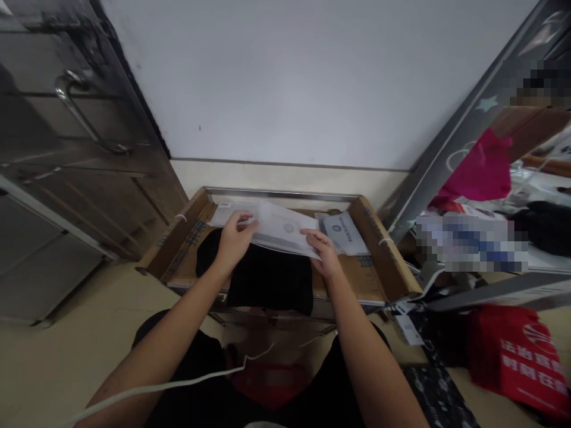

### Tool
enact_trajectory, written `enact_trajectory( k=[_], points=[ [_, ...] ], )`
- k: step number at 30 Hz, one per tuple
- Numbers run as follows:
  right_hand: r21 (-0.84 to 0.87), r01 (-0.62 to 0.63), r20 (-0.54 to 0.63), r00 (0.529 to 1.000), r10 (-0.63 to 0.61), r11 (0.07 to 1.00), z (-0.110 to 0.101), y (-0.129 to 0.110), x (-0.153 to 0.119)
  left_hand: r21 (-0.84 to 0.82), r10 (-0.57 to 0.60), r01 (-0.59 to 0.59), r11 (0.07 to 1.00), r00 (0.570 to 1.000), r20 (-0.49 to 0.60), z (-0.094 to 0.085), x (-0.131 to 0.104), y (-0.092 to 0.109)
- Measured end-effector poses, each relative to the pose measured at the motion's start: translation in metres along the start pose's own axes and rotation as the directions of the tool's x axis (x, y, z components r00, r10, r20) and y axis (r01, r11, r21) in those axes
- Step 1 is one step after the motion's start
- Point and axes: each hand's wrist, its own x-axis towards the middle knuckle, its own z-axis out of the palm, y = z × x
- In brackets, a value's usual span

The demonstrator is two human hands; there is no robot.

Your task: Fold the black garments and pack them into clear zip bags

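Observation:
A translucent white plastic bag (285, 223) with a round printed mark lies slanted between my hands, above the tray. My right hand (325, 252) grips its right end, thumb on top and the fingers partly hidden. At the bag's left part, my left hand (236, 238) has its fingers curled and pinched at the edge. Just below the bag is a folded black cloth item (272, 276), lying over the front of the cardboard-lined tray (375, 279). Another pale plastic bag (219, 215) rests behind my left hand, and a printed plastic bag (343, 233) lies right of my right hand.
A white wall (285, 89) rises behind the tray. To the left stands a metal door (84, 119) with a handle. At right are a cluttered table (544, 261) and a red bag (513, 351). A white cable (178, 383) crosses over my lap.

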Motion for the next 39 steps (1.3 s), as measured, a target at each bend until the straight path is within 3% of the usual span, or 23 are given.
enact_trajectory(
  k=[1, 3, 7, 11, 15, 18, 22, 25, 28, 30, 32, 34, 36, 38, 39],
  points=[
    [-0.008, -0.002, 0.007, 1.0, 0.002, 1.0, 0.0, 0.0, 0.0, -0.086, -0.081, 0.088, 0.992, 0.994, 0.08, 0.0, 0.006, -0.004],
    [-0.02, 0.012, 0.012, 1.0, -0.012, 1.0, 0.001, -0.001, 0.0, -0.19, -0.13, 0.168, 0.967, 0.972, 0.195, 0.0, 0.016, -0.013],
    [-0.046, 0.029, 0.023, 0.999, -0.028, 0.999, 0.001, -0.001, 0.0, -0.194, -0.06, 0.096, 0.976, 0.98, 0.188, 0.0, 0.025, -0.02],
    [-0.064, 0.014, 0.013, 1.0, -0.013, 0.998, -0.001, 0.001, 0.0, -0.129, -0.116, 0.16, 0.979, 0.948, 0.296, 0.001, 0.028, -0.021],
    [-0.016, 0.028, 0.012, 1.0, -0.028, 0.999, -0.001, 0.002, 0.002, -0.107, -0.148, 0.184, 0.977, 0.949, 0.278, -0.001, 0.033, -0.032],
    [0.091, 0.036, 0.06, 0.997, -0.042, 0.995, -0.004, 0.004, 0.005, -0.083, -0.142, 0.164, 0.983, 0.964, 0.224, -0.014, 0.047, -0.048],
    [0.202, 0.051, 0.133, 0.988, -0.079, 0.978, -0.009, 0.007, 0.009, -0.046, -0.265, 0.276, 0.96, 0.95, 0.164, -0.044, 0.089, -0.078],
    [0.207, 0.075, 0.135, 0.985, -0.104, 0.975, -0.012, 0.009, 0.011, 0.101, -0.284, 0.271, 0.957, 0.947, 0.15, -0.063, 0.126, -0.1],
    [0.199, 0.069, 0.129, 0.987, -0.095, 0.978, -0.011, 0.009, 0.013, 0.374, -0.231, 0.18, 0.91, 0.968, 0.096, -0.069, 0.143, -0.112],
    [0.198, 0.063, 0.118, 0.989, -0.088, 0.978, -0.011, 0.008, 0.014, 0.535, -0.098, 0.054, 0.843, 0.994, 0.054, -0.064, 0.136, -0.112],
    [0.197, 0.057, 0.108, 0.991, -0.08, 0.979, -0.011, 0.008, 0.014, 0.616, 0.084, -0.119, 0.779, 0.993, 0.087, -0.052, 0.117, -0.106],
    [0.194, 0.05, 0.104, 0.992, -0.071, 0.98, -0.011, 0.008, 0.014, 0.56, 0.204, -0.346, 0.753, 0.931, 0.302, -0.038, 0.093, -0.098],
    [0.187, 0.045, 0.106, 0.992, -0.066, 0.981, -0.011, 0.009, 0.014, 0.461, 0.291, -0.537, 0.707, 0.814, 0.503, -0.026, 0.073, -0.09],
    [0.18, 0.043, 0.109, 0.992, -0.063, 0.983, -0.012, 0.01, 0.014, 0.452, 0.305, -0.603, 0.657, 0.761, 0.572, -0.018, 0.061, -0.087],
    [0.177, 0.042, 0.108, 0.992, -0.062, 0.983, -0.012, 0.011, 0.015, 0.478, 0.296, -0.605, 0.637, 0.764, 0.573, -0.017, 0.059, -0.087]
  ],
)
